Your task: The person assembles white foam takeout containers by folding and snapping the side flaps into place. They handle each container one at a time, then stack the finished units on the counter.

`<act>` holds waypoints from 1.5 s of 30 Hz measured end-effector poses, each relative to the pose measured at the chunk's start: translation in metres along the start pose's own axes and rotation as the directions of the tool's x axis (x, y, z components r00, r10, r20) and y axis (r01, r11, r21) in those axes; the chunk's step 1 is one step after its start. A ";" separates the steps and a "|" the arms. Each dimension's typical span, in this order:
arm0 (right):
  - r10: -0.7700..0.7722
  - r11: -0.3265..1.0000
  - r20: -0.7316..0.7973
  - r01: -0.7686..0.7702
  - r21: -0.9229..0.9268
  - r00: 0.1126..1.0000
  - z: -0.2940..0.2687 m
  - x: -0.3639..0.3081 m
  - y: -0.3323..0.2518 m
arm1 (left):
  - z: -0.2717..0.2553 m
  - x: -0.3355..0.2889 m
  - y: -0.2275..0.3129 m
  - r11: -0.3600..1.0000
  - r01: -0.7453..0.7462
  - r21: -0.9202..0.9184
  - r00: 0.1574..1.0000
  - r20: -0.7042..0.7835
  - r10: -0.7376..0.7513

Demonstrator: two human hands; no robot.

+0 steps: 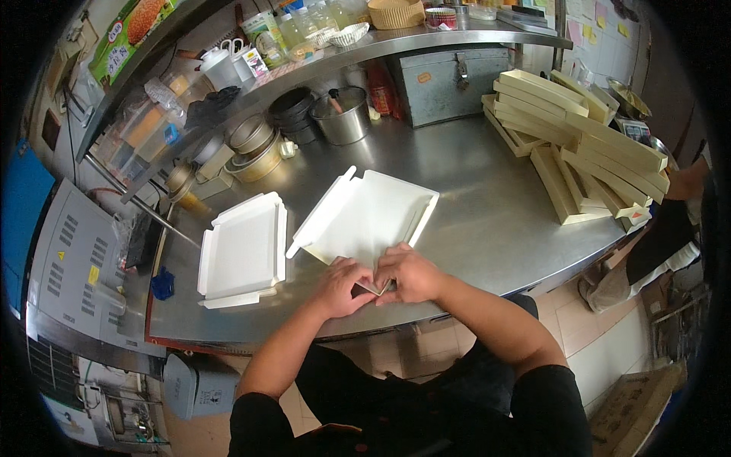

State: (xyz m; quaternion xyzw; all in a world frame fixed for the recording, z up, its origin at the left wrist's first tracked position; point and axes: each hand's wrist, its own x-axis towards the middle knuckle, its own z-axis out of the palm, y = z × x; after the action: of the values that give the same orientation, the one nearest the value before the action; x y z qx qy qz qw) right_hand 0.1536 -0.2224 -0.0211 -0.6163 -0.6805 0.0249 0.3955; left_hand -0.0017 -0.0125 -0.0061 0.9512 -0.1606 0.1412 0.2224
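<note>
A white cardboard box blank (373, 209) lies partly folded on the steel table, its near corner at the table's front edge. My left hand (344, 287) is closed on that corner from the left, fingers bent over the card. From the right, my right hand (405, 276) pinches the same corner, and the two hands nearly touch. Between them the card edges meet in a small point. The right side wall of the blank stands up, while a long flap sticks out at its left. Left of it rests a second white cardboard blank (245, 250), untouched, with its side flaps partly raised.
Folded cream cardboard boxes (579, 145) are piled at the right. A grey metal chest (454, 85), a steel pot (340, 116) and round tins (253, 145) stand at the back under a loaded shelf (411, 42). A blue crumpled item (162, 283) lies at the left edge. Someone stands far right.
</note>
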 end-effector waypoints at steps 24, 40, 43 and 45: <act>0.344 0.894 -0.069 -0.349 -0.280 0.937 0.002 -0.032 -0.022 | 0.026 0.019 0.011 0.956 0.261 0.132 0.961 -0.134 -0.243; 0.103 0.944 -0.129 -0.137 -0.299 0.986 -0.028 -0.051 -0.019 | 0.039 0.018 0.021 0.993 0.097 -0.074 0.840 -0.528 -0.122; 0.038 0.943 -0.168 -0.091 -0.320 0.985 -0.028 -0.045 -0.028 | 0.038 0.017 0.022 0.990 0.120 -0.072 0.841 -0.523 -0.140; 0.035 0.942 -0.138 -0.078 -0.325 0.990 -0.033 -0.038 -0.030 | 0.039 0.017 0.020 0.985 0.138 -0.105 0.843 -0.510 -0.173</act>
State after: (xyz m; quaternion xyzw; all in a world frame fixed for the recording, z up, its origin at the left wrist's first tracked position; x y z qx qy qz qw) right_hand 0.1447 -0.2771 -0.0022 -0.6934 -0.6298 -0.1183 0.3294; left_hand 0.0135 -0.0520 -0.0262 0.8805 -0.0218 0.3676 0.2985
